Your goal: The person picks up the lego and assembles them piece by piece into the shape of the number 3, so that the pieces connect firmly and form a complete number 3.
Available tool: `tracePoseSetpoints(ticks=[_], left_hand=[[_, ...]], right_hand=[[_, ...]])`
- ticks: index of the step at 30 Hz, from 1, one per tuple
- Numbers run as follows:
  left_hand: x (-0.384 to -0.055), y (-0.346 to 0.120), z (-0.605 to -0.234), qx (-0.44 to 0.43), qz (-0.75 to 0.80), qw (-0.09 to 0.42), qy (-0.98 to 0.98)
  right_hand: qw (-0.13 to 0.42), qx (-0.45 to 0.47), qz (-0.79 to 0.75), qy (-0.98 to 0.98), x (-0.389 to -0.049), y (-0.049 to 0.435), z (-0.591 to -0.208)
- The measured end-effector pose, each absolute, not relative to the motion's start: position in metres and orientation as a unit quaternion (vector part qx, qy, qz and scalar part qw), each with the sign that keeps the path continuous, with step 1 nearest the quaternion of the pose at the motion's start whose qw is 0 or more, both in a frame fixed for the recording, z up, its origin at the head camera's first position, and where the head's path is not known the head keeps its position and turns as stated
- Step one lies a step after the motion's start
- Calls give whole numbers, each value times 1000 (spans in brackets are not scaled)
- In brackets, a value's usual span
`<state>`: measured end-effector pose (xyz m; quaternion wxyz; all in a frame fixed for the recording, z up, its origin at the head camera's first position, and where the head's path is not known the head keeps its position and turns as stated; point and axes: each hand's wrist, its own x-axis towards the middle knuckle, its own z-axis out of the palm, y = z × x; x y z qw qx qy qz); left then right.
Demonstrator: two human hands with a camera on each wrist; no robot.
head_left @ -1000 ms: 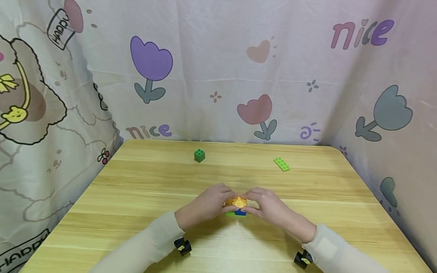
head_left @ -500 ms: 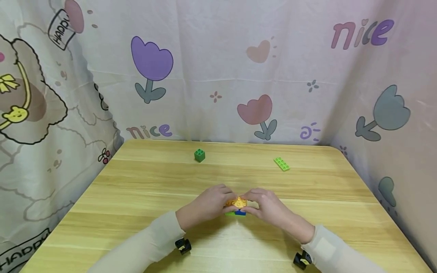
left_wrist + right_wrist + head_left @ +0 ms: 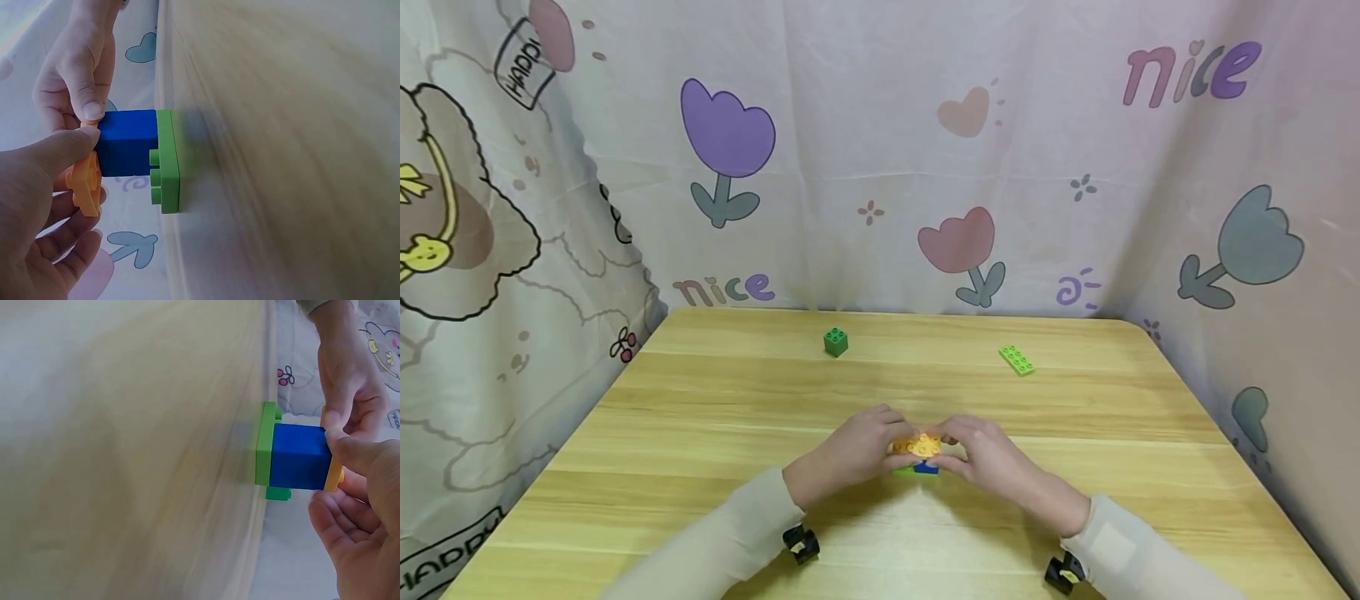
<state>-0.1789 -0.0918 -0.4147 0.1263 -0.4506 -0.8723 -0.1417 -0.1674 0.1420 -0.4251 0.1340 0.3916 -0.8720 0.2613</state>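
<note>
An orange studded toy brick point(image 3: 922, 444) lies flat on top of a blue brick point(image 3: 128, 142). The blue one stands on one half of a light green building plate point(image 3: 169, 162), whose other half shows bare studs in the left wrist view. My left hand point(image 3: 856, 446) pinches the orange brick at its left end, where it overhangs the blue one. From the right, my right hand point(image 3: 992, 454) pinches the same brick, thumb at the near side above the blue brick. Both thumbs come close together there. The far fingers are partly hidden behind the bricks.
Farther back on the wooden table point(image 3: 715, 400) stands a dark green brick point(image 3: 836, 342), left of the hands. To the back right lies another light green plate point(image 3: 1017, 360). A printed curtain point(image 3: 850, 125) hangs along the table's far edge and sides.
The head view has shifted slightly, so everything sits a touch farther left. Both hands keep their hold on the orange brick, and the bricks stay in place.
</note>
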Motion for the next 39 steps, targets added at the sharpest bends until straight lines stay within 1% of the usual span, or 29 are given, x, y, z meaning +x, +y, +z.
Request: tracePoseSetpoints(ticks=[3,7,11,17,22,26,29,35,37,39], left_hand=[[-181,-92,-414,-449,-153,124,-872],[-184,-94,-417,-439,-166,102,-877],[-184,-95,-419,-435,-177,97,-878],[-181,-94,-418,-441,-180,107,-872],[-182,-94,-417,-439,-180,97,-875],[-183,-95,-416,-439,-181,86,-876],[-184,-96,-415,-434,-182,71,-879],[-189,-102,-411,-388,-207,21,-898],[-192,-105,-408,-371,-219,15,-902],[-196,-108,-407,-361,-225,22,-905]], right_hand=[[104,369,281,-880,-169,142,-423],[68,353,298,-884,-171,142,-422],[56,356,305,-882,-172,142,-424],[39,364,304,-879,-172,146,-425],[20,363,302,-881,-174,149,-425],[10,368,307,-878,-175,149,-425],[15,374,304,-876,-176,149,-425],[17,378,289,-879,-177,149,-425],[16,380,289,-878,-177,149,-425],[18,382,290,-877,-177,148,-425]])
